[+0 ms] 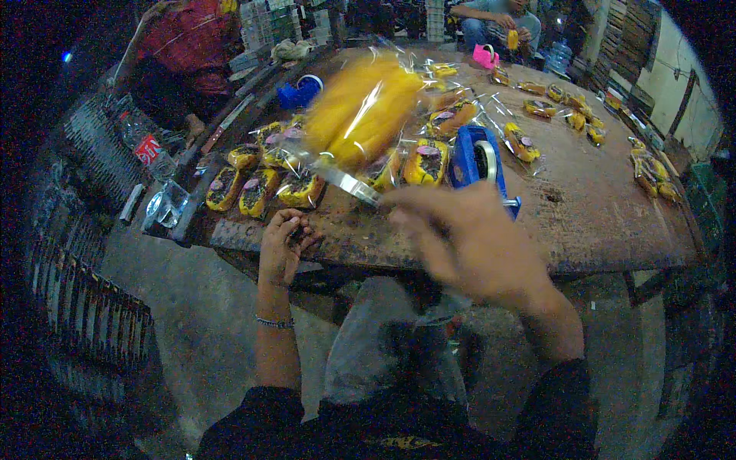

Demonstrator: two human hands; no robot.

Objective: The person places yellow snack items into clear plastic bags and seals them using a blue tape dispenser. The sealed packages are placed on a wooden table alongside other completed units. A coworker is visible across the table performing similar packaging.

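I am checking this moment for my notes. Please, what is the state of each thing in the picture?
Right hand: shut on the yellow packet, blurred.
Yellow packet: lifted above the table, wrapped in clear film, blurred.
Left hand: fingers curled, resting on the table edge.
Blue tape dispenser: standing on the table.
Small packets: lying flat, wrapped.

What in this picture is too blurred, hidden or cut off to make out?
Head view only:
- Yellow bag: motion blur hides its contents.
- Right hand: blurred; its grip on the bag's clear end is unclear.
- Left hand: curled at the table edge; whether it holds anything cannot be told.
- Packets: too small for details.
- Person at the far side: cut off by the top edge.
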